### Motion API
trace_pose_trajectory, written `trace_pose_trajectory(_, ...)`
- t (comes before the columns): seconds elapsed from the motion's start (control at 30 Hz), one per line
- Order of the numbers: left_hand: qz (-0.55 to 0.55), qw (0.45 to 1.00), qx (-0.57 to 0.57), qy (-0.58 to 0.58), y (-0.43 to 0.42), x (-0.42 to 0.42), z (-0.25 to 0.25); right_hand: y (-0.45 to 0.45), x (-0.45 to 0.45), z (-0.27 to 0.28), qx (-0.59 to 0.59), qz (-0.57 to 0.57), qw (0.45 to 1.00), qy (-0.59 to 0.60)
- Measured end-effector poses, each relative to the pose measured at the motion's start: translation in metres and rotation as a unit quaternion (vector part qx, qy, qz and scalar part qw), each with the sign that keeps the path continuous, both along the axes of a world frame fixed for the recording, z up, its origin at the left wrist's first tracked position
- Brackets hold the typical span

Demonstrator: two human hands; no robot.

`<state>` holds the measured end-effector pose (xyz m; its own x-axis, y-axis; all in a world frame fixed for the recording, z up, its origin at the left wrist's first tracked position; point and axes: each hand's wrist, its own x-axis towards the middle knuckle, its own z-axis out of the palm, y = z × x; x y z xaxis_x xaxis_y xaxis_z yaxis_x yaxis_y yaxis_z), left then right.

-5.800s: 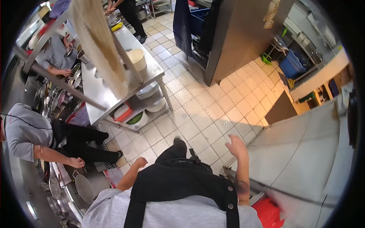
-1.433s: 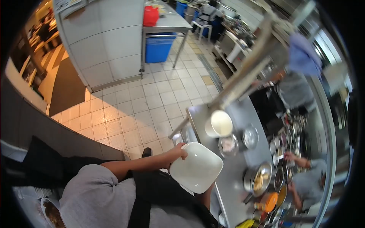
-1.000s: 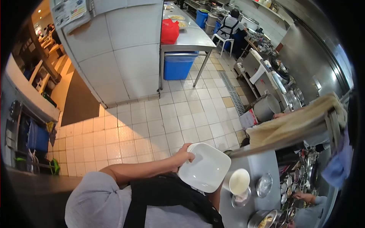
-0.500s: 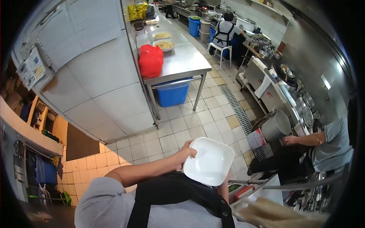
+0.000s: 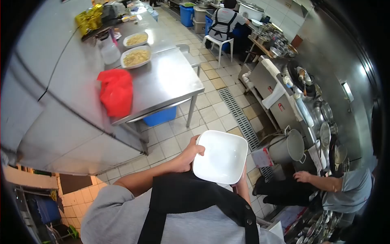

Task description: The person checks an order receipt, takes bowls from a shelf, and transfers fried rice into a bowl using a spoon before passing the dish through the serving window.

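A white square dish (image 5: 220, 156) is held level in front of my black apron. My left hand (image 5: 192, 153) grips its left edge, thumb over the rim and the other fingers beneath. At the lower right side of the dish is my right hand (image 5: 240, 181), mostly hidden under it, with its fingers out of sight. Ahead to the left, a steel table (image 5: 170, 77) bears a red plastic bag (image 5: 116, 92) and two white dishes of pale food, the nearer dish (image 5: 136, 57) just behind the bag.
A co-worker (image 5: 345, 187) stands at the right beside a large pot (image 5: 287, 146). Another person (image 5: 224, 22) sits on a white stool (image 5: 219, 44) farther back. A blue bin (image 5: 160, 116) stands under the table. A floor drain (image 5: 239, 118) runs along the aisle.
The view has turned, and the steel table with the red bag now appears closer and farther left. The dish has stayed in my hands. The co-worker at the right appears lower.
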<state>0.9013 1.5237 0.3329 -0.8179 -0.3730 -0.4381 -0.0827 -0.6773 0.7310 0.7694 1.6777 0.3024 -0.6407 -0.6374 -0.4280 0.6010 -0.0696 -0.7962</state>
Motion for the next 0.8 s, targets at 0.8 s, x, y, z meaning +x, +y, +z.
trace_pose_trajectory(0.8, 0.139, 0.990, 0.036, -0.002, -0.391, -0.527, -0.011, -0.426, -0.572, -0.006, -0.042, 0.163, 0.983, 0.071)
